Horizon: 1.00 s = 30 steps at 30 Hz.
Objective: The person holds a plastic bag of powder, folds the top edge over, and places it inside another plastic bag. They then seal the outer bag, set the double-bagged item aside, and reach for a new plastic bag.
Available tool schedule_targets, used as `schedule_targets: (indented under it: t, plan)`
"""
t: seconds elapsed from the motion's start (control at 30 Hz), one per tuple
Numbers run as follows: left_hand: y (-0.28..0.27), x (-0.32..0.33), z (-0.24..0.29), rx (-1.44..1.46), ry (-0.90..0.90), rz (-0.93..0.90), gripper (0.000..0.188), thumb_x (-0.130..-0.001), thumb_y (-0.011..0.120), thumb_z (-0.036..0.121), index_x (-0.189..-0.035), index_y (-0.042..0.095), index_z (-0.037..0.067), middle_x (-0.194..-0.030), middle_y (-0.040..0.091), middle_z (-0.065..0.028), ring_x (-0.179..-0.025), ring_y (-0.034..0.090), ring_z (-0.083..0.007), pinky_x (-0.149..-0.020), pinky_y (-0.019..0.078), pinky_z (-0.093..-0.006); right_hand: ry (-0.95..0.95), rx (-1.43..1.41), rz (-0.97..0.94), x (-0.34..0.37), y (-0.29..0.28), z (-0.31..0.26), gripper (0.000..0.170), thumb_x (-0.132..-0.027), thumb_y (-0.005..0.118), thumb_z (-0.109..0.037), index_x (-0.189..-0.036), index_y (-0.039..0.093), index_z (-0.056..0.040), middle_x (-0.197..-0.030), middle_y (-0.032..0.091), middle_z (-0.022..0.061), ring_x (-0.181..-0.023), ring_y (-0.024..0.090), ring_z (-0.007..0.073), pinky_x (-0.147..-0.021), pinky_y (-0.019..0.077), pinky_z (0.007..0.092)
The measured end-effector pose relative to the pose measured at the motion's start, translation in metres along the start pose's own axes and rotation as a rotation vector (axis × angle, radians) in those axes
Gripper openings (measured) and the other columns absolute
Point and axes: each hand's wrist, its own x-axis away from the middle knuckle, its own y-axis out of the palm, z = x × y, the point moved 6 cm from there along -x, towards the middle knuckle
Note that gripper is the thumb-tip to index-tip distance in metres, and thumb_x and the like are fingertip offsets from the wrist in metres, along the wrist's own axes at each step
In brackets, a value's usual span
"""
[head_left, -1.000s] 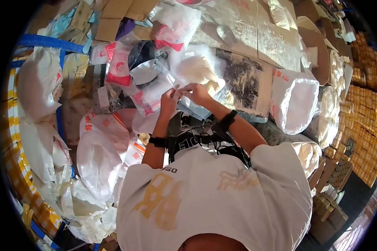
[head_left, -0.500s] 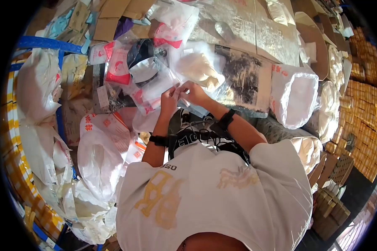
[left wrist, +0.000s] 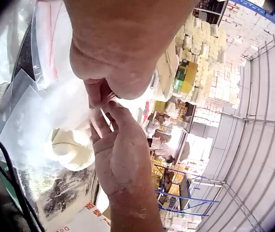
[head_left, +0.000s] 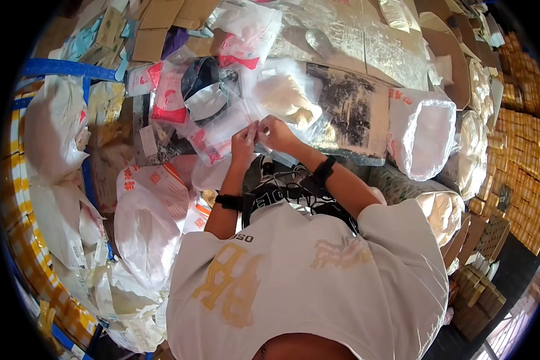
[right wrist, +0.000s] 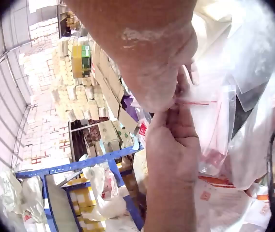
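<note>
In the head view the left hand [head_left: 243, 145] and right hand [head_left: 277, 134] meet in front of the body, fingertips together at the edge of a clear plastic bag [head_left: 229, 126]. Both wrist views show thumbs and fingers pinching the bag's edge; in the right wrist view a red line crosses the clear bag [right wrist: 210, 121] beside the fingers. Just beyond the right hand lies an open clear bag with a cream-coloured bundle [head_left: 288, 101]. Red-and-white packets [head_left: 170, 97] and a black item [head_left: 201, 75] in plastic lie to the left.
A white-lined open bag [head_left: 427, 139] stands at the right, and a large white sack [head_left: 147, 225] at the left. Flattened cardboard [head_left: 396, 63] covers the far side, with a scoop [head_left: 319, 42] on it. A blue frame [head_left: 72, 69] runs along the left.
The right hand has drawn slightly left and its fingers have curled in closer to the left fingertips. The left hand has barely moved.
</note>
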Motion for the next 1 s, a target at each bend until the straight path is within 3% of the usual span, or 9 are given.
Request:
schedule_targets:
  t: [0.2,0.27,0.33,0.5,0.53,0.57,0.67,0.87,1.0]
  plan:
    - [-0.017,-0.005,0.017,-0.201,0.195,0.097,0.027,-0.101,0.051,0.013,-0.103,0.067,-0.009,-0.086,0.072,-0.0108,-0.077,0.069,-0.0153,-0.071,0.055,-0.028,0.057,0.036,0.215,-0.008,-0.019,0.034,0.008,-0.085,0.061,-0.008,-0.083,0.059,-0.0005,-0.079,0.063,0.0142,-0.074,0.065,0.027,-0.068,0.0524,0.0353]
    - [-0.051,-0.033,0.002,-0.36,0.354,0.1,0.027,-0.102,0.05,0.012,-0.102,0.067,-0.008,-0.087,0.072,-0.011,-0.078,0.069,-0.0158,-0.07,0.0551,-0.028,0.069,-0.286,0.223,-0.008,-0.035,0.041,0.009,-0.085,0.059,-0.008,-0.082,0.056,0.0003,-0.076,0.062,0.0126,-0.072,0.065,0.0246,-0.066,0.0514,0.0343]
    - [-0.063,-0.051,0.02,0.009,0.378,0.182,0.026,-0.102,0.051,0.015,-0.103,0.067,-0.006,-0.095,0.072,-0.0099,-0.08,0.068,-0.0146,-0.075,0.0543,-0.0281,0.124,-0.475,0.228,-0.003,-0.059,0.029,0.009,-0.088,0.055,-0.006,-0.083,0.054,0.0004,-0.072,0.061,0.0085,-0.069,0.065,0.0166,-0.063,0.0504,0.0313]
    - [-0.074,-0.054,0.08,-0.917,0.672,0.918,0.026,-0.093,0.064,0.016,-0.11,0.058,-0.003,-0.106,0.064,-0.0183,-0.089,0.065,-0.0267,-0.076,0.0519,-0.0338,0.146,-0.202,0.243,0.006,-0.096,0.012,0.012,-0.087,0.057,-0.01,-0.082,0.054,0.001,-0.071,0.061,0.0131,-0.069,0.065,0.0254,-0.064,0.05,0.0352]
    - [-0.053,-0.053,0.088,-0.866,0.795,0.671,0.031,-0.091,0.067,0.014,-0.115,0.055,-0.001,-0.113,0.06,-0.0158,-0.091,0.063,-0.0238,-0.078,0.0506,-0.0323,0.136,-0.08,0.241,0.008,-0.101,0.001,0.013,-0.086,0.059,-0.011,-0.082,0.054,0.001,-0.072,0.062,0.015,-0.07,0.065,0.0282,-0.064,0.0498,0.0367]
    - [-0.021,-0.049,0.088,-0.39,0.555,0.325,0.029,-0.092,0.067,0.015,-0.113,0.055,-0.001,-0.107,0.063,-0.0124,-0.092,0.063,-0.02,-0.078,0.0501,-0.0295,0.129,0.039,0.237,0.009,-0.102,-0.004,0.015,-0.085,0.06,-0.012,-0.082,0.055,0.001,-0.074,0.062,0.0168,-0.071,0.065,0.0311,-0.065,0.0497,0.0381]
    - [0.049,-0.037,0.052,-0.145,0.188,-0.252,0.023,-0.094,0.066,0.018,-0.108,0.064,0.0,-0.096,0.068,-0.0042,-0.08,0.063,-0.0101,-0.072,0.051,-0.025,-0.01,0.078,0.246,0.011,-0.08,-0.007,0.013,-0.082,0.063,-0.012,-0.085,0.06,-0.0002,-0.077,0.063,0.0186,-0.07,0.063,0.0328,-0.065,0.0487,0.0401]
    - [0.06,0.002,0.034,-0.067,-0.071,-0.147,0.021,-0.097,0.062,0.015,-0.096,0.068,-0.004,-0.087,0.069,-0.0056,-0.072,0.064,-0.011,-0.066,0.0523,-0.0255,0.02,-0.167,0.122,0.028,-0.06,-0.006,0.016,-0.085,0.063,-0.016,-0.086,0.064,-0.0004,-0.072,0.064,0.0158,-0.064,0.062,0.0268,-0.063,0.0496,0.0354]
    - [0.044,0.008,0.022,-0.697,0.169,0.018,0.02,-0.095,0.062,0.015,-0.088,0.069,-0.003,-0.071,0.068,-0.0086,-0.063,0.065,-0.0149,-0.061,0.0515,-0.0311,0.051,-0.123,0.068,0.033,-0.048,0.008,0.017,-0.083,0.064,-0.016,-0.08,0.063,0.0006,-0.066,0.061,0.0173,-0.058,0.059,0.0275,-0.058,0.048,0.0365]
